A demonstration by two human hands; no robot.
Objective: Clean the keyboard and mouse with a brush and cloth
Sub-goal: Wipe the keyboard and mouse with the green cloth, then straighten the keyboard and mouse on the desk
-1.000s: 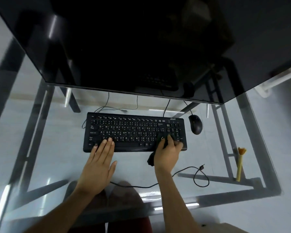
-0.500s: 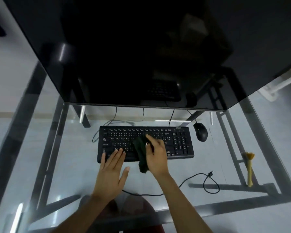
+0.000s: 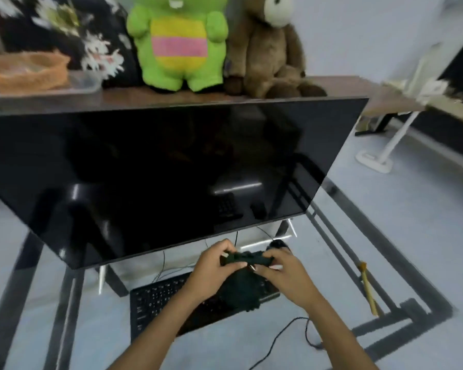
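Scene: A person at a glass-topped desk with a dark metal frame [image 3: 401, 265] lifts a dark green cloth [image 3: 245, 279] above a black corded keyboard [image 3: 158, 297], head camera tilted up toward a large black monitor [image 3: 158, 169].

Left hand: The left hand [image 3: 211, 268] pinches the cloth's upper edge at its left end, fingers curled round the fabric, above the keyboard's middle.

Right hand: The right hand [image 3: 284, 271] grasps the same edge at its right end, above the keyboard's right side; the rest of the cloth hangs between the two hands down toward the keys.

Keyboard: It lies flat on the glass, in front of and below the monitor, its right half hidden behind cloth and hands.

Mouse: A black computer mouse [image 3: 278, 244] peeks out behind the right hand, just past the keyboard's far right corner.

Brush: A yellow-handled brush [image 3: 369, 292] lies on the glass, well to the right of the keyboard, untouched.

Step in hand: Judging by the stretched edge, the cloth is being spread or refolded for a fresh face.

Doing it well: Fold it into a flat pad, keep the hanging tail off the keys, then wipe along the key rows with light pressure so no key snags, with one hand steadying the keyboard.

Background: A green plush toy [image 3: 177, 41] and a brown plush bear [image 3: 265, 49] sit on a shelf behind the monitor.
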